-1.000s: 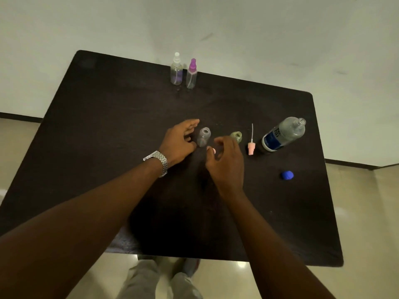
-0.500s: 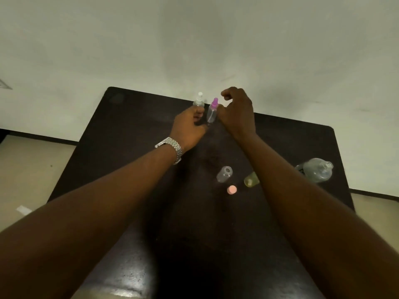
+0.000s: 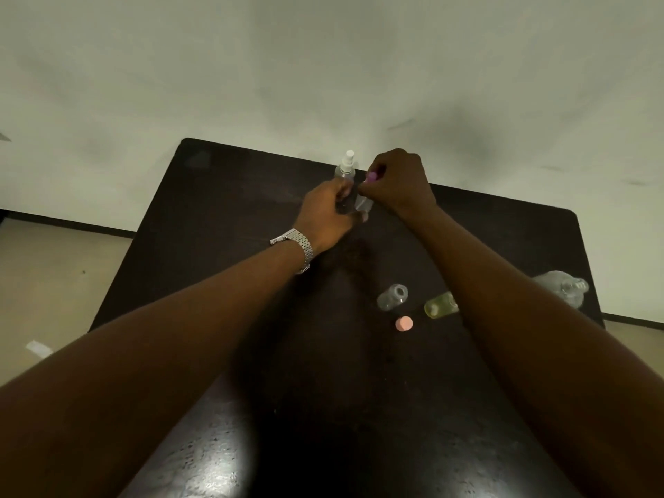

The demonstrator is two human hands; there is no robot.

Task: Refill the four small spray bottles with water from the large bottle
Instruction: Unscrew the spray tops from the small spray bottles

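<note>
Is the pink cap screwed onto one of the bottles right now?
No, the pink cap lies loose on the table, just in front of the open clear bottle.

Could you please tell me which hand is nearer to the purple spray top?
Right: the right hand pinches the purple spray top; the left hand holds the bottle just below it.

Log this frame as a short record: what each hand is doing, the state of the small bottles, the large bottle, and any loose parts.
left hand: grips the body of the purple-topped bottle
right hand: fingers pinch that bottle's purple top
white-topped bottle: upright, top on, just behind the hands
open small bottles: clear bottle and yellowish bottle, tops off
pink cap: loose on the table
large bottle: near the table's right edge, partly hidden by the right forearm
</note>
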